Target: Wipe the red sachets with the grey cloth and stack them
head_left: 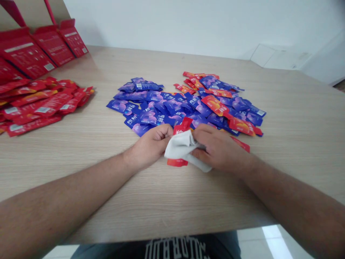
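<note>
Near the middle of the table, my left hand is closed on the left edge of a red sachet. A folded white cloth lies across the sachet's front and hides most of it; only its top and bottom ends show. My right hand grips the cloth, fingers wrapped round it, at the sachet's right side. Just beyond both hands spreads a pile of purple sachets, with several red and orange sachets mixed in on the right.
At the left lies a heap of red sachets. Behind it stand several red boxes with their flaps up. A white wall borders the far side of the wooden table, whose front edge is close to my body.
</note>
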`<move>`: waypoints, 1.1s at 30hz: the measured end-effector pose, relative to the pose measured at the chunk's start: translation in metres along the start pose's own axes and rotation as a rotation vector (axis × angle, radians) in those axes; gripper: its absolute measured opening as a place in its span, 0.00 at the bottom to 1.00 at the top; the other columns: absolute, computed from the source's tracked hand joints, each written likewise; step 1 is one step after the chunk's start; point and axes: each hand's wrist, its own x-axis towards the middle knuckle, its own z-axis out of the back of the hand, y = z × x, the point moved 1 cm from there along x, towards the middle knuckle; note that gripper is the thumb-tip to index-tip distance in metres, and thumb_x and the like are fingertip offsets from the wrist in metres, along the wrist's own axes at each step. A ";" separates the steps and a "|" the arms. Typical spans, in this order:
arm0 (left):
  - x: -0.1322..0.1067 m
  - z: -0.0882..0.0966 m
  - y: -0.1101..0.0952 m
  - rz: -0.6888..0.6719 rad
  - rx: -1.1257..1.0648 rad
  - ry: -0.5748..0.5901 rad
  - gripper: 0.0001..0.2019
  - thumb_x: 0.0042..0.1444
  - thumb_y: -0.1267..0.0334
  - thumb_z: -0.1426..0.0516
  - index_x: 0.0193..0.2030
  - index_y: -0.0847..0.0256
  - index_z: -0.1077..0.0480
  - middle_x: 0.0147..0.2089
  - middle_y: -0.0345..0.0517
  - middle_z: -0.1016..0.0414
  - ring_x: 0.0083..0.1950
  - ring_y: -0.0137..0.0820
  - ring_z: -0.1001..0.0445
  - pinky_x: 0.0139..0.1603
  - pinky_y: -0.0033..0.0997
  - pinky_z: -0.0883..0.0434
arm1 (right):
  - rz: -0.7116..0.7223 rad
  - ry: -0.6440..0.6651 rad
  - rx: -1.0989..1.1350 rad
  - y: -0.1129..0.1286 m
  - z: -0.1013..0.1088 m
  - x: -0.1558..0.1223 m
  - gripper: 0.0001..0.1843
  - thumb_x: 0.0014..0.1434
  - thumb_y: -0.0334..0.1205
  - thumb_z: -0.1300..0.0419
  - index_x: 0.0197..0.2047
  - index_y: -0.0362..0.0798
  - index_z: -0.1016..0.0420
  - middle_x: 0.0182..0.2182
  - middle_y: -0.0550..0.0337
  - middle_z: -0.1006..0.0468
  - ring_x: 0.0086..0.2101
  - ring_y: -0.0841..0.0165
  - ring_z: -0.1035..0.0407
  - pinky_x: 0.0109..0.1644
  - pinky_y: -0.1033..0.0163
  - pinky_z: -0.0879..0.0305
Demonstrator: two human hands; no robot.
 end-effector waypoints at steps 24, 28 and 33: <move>0.001 0.003 0.002 -0.045 0.116 -0.035 0.13 0.64 0.55 0.38 0.35 0.59 0.33 0.27 0.36 0.32 0.25 0.23 0.38 0.25 0.23 0.42 | 0.059 0.141 0.022 0.010 0.000 -0.001 0.04 0.68 0.37 0.37 0.42 0.50 0.29 0.42 0.56 0.24 0.40 0.63 0.28 0.42 0.60 0.35; 0.001 0.004 0.002 -0.033 0.137 -0.013 0.14 0.62 0.56 0.35 0.35 0.59 0.34 0.28 0.36 0.31 0.26 0.24 0.36 0.26 0.23 0.38 | -0.069 -0.063 -0.061 -0.001 0.005 -0.001 0.07 0.68 0.41 0.36 0.42 0.49 0.31 0.40 0.55 0.25 0.40 0.61 0.30 0.43 0.59 0.35; 0.001 0.002 0.001 -0.010 0.085 -0.053 0.14 0.63 0.55 0.36 0.35 0.59 0.35 0.27 0.35 0.33 0.25 0.23 0.36 0.25 0.21 0.38 | -0.012 -0.010 -0.017 0.001 0.001 -0.001 0.08 0.68 0.41 0.36 0.40 0.49 0.30 0.40 0.55 0.25 0.39 0.62 0.30 0.42 0.59 0.35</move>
